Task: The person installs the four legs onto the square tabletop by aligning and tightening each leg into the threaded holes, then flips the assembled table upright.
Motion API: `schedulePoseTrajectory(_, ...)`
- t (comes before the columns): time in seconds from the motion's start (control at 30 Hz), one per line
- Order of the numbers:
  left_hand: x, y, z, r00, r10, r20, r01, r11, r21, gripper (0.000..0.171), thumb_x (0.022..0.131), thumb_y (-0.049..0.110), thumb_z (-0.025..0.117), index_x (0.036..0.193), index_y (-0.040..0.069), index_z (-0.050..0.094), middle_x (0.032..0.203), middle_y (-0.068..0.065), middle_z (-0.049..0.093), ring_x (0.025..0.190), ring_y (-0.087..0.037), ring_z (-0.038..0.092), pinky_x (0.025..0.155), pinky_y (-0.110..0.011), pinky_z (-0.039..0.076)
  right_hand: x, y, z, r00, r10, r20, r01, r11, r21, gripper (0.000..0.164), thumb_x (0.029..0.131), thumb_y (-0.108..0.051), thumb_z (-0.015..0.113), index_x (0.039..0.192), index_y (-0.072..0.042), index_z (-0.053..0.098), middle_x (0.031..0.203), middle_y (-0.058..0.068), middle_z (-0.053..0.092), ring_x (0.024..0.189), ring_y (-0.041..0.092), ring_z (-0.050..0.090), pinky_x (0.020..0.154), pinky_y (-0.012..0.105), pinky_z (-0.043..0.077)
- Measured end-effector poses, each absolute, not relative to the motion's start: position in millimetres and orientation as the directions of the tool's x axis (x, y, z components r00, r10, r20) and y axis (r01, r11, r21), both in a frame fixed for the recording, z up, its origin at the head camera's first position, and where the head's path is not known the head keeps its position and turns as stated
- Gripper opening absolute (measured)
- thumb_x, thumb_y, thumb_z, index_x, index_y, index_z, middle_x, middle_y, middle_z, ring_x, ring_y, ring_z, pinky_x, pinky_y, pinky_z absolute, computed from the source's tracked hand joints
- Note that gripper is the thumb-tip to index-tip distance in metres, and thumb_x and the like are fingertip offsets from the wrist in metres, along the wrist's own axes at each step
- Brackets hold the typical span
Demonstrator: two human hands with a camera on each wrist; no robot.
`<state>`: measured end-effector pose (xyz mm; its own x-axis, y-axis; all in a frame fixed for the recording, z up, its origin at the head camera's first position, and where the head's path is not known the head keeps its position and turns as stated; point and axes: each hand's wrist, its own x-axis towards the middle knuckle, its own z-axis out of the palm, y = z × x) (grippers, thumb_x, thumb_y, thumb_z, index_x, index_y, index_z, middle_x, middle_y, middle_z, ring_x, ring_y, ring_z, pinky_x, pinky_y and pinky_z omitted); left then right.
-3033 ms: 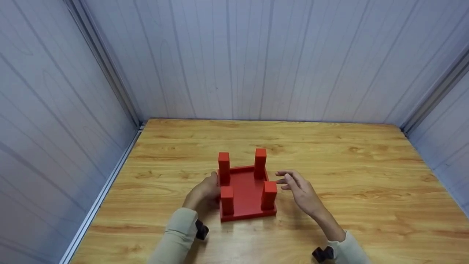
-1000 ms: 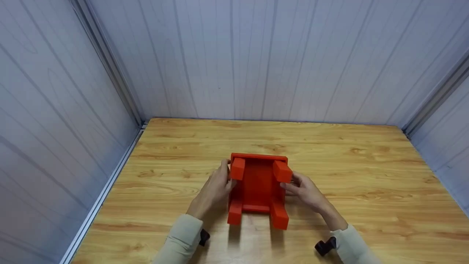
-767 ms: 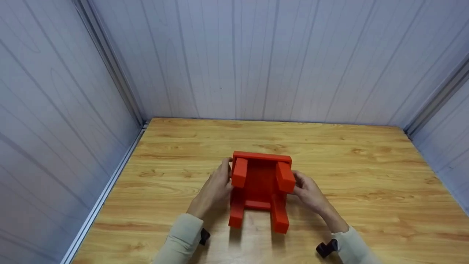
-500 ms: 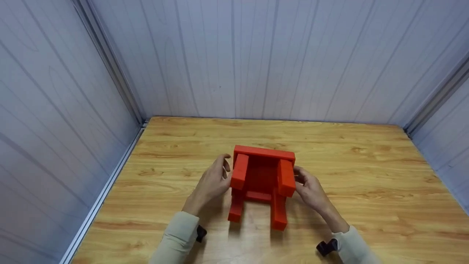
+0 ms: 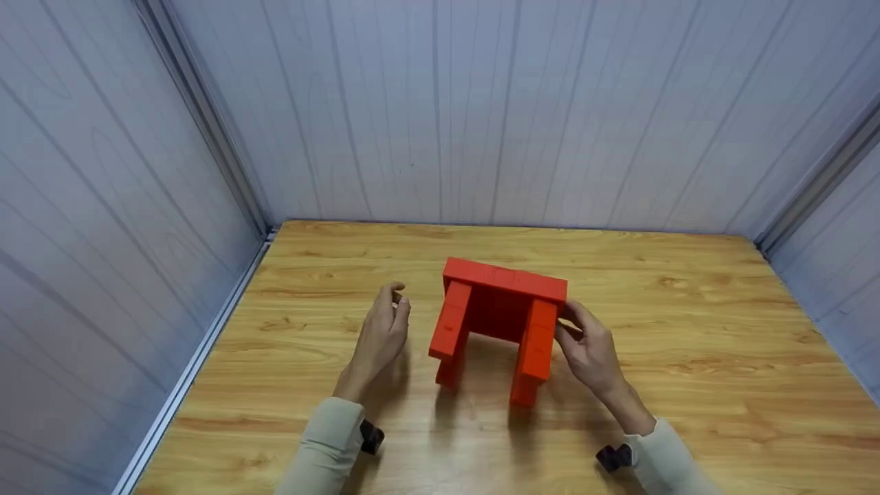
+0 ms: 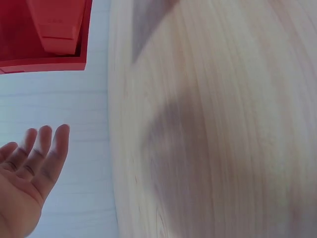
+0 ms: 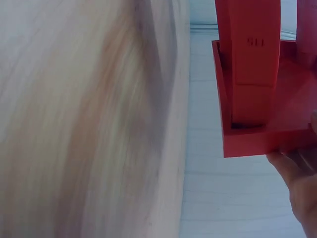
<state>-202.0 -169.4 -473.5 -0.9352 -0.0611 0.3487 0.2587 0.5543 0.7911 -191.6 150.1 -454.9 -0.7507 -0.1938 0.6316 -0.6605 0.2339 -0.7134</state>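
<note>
A small red stool (image 5: 505, 277) with block-like legs is held over the wooden table, tilted with its legs toward me. My right hand (image 5: 592, 350) grips its right edge. In the right wrist view the right hand (image 7: 299, 183) has its fingers against the outside of the stool's rim (image 7: 247, 144), with a bit of thumb on the inner side. Off to the stool's left, my left hand (image 5: 378, 337) is apart from it and holds nothing. Loosely bent fingers of the left hand (image 6: 34, 168) show in the left wrist view, below the stool's corner (image 6: 59, 62).
The wood-grain table (image 5: 653, 275) runs back to a pale panelled wall (image 5: 467, 124). Another wall (image 5: 89, 206) with a metal strip along its foot (image 5: 189, 371) bounds the left side. A further panel (image 5: 839, 240) stands at the right.
The stool has gone from legs-up to tilted with legs toward me, turning slightly and shifting right. The right hand took hold of it; the left hand let go and moved left.
</note>
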Motion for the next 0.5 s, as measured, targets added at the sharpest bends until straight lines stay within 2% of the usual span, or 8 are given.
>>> schedulePoseTrajectory(0.17, -202.8, -170.8, -475.0, -0.935, -0.066, 0.349, 0.253, 0.566, 0.785, 0.030, 0.102, 0.023, 0.038, 0.125, 0.007, 0.049, 0.096, -0.004, 0.055, 0.078, -0.013, 0.055, 0.071, -0.032, 0.049, -187.2, 144.4, -445.1, -0.657, -0.207, 0.725, -0.750, 0.276, -0.602, 0.042, 0.079, 0.021, 0.061, 0.119, 0.012, 0.056, 0.110, 0.019, 0.064, 0.108, 0.006, 0.061, 0.087, 0.023, 0.053)
schedulePoseTrajectory(0.33, -204.3, -172.3, -476.7, -0.932, -0.081, 0.353, 0.246, 0.572, 0.783, 0.029, 0.101, 0.022, 0.039, 0.124, 0.007, 0.050, 0.095, -0.004, 0.055, 0.079, -0.014, 0.055, 0.073, -0.033, 0.049, -189.5, 140.9, -445.5, -0.550, -0.245, 0.798, -0.826, 0.298, -0.478, 0.049, 0.073, 0.025, 0.064, 0.119, 0.012, 0.057, 0.109, 0.022, 0.064, 0.108, 0.015, 0.062, 0.088, 0.022, 0.051)
schedulePoseTrajectory(0.4, -204.9, -172.6, -477.0, -0.934, -0.079, 0.348, 0.244, 0.569, 0.785, 0.029, 0.101, 0.021, 0.039, 0.124, 0.007, 0.050, 0.095, -0.004, 0.055, 0.079, -0.014, 0.055, 0.072, -0.033, 0.049, -190.0, 140.0, -446.1, -0.507, -0.256, 0.823, -0.850, 0.308, -0.427, 0.044, 0.075, 0.021, 0.065, 0.117, 0.013, 0.057, 0.108, 0.020, 0.064, 0.105, 0.021, 0.064, 0.090, 0.022, 0.051)
schedulePoseTrajectory(0.5, -205.8, -172.9, -477.0, -0.937, -0.071, 0.341, 0.243, 0.569, 0.786, 0.029, 0.102, 0.022, 0.039, 0.124, 0.006, 0.050, 0.095, -0.004, 0.055, 0.080, -0.014, 0.056, 0.072, -0.033, 0.049, -190.6, 138.9, -446.0, -0.445, -0.264, 0.856, -0.879, 0.313, -0.360, 0.031, 0.085, 0.007, 0.065, 0.114, 0.015, 0.058, 0.105, 0.020, 0.064, 0.102, 0.026, 0.066, 0.093, 0.023, 0.049)
